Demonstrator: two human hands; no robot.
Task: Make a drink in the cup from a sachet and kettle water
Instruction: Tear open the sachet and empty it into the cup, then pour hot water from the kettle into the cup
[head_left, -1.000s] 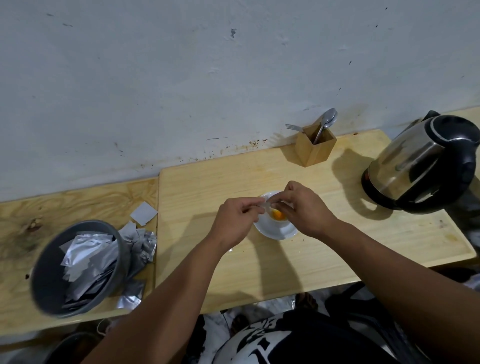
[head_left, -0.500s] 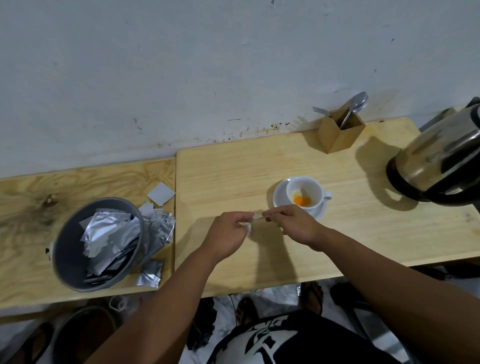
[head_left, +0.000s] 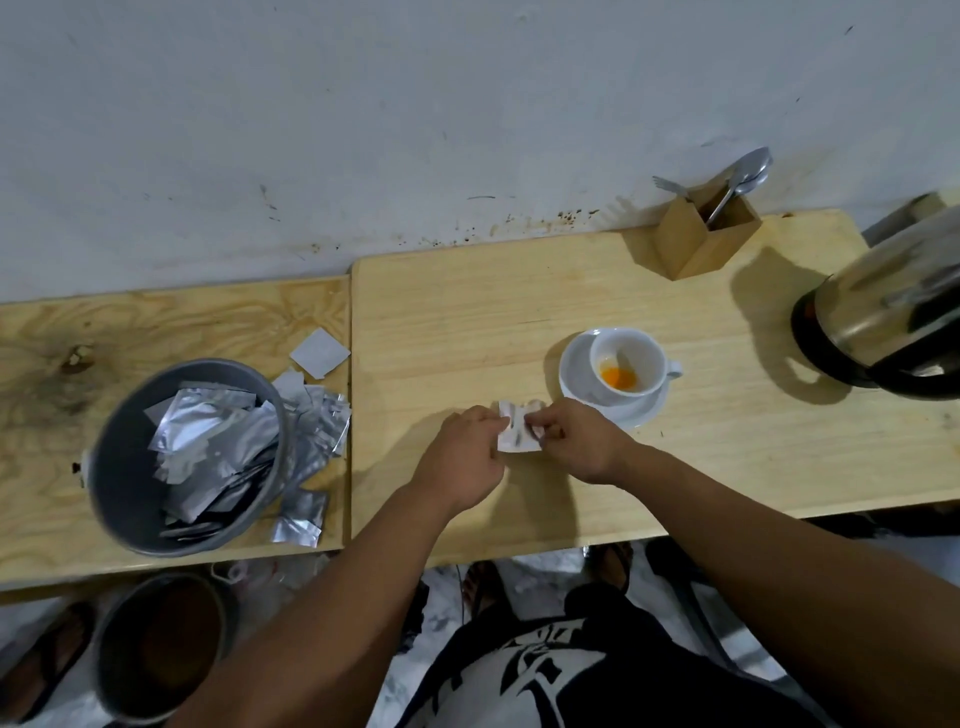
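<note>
A white cup (head_left: 629, 364) stands on a white saucer (head_left: 576, 384) on the right wooden board, with orange powder at its bottom. Just left of the saucer, my left hand (head_left: 462, 457) and my right hand (head_left: 576, 441) both pinch a small pale sachet (head_left: 517, 434) between them, low over the board. A steel kettle (head_left: 883, 317) with a black base stands at the right edge, partly cut off by the frame.
A wooden holder (head_left: 701, 244) with a spoon and a fork stands against the wall behind the cup. A grey bin (head_left: 130, 467) full of silver sachets sits on the left board, with loose sachets (head_left: 311, 431) beside it. Another container (head_left: 156, 644) stands on the floor.
My hands have drawn the sachet away from above the cup, toward me and to the left. The orange powder in the cup is now in plain view.
</note>
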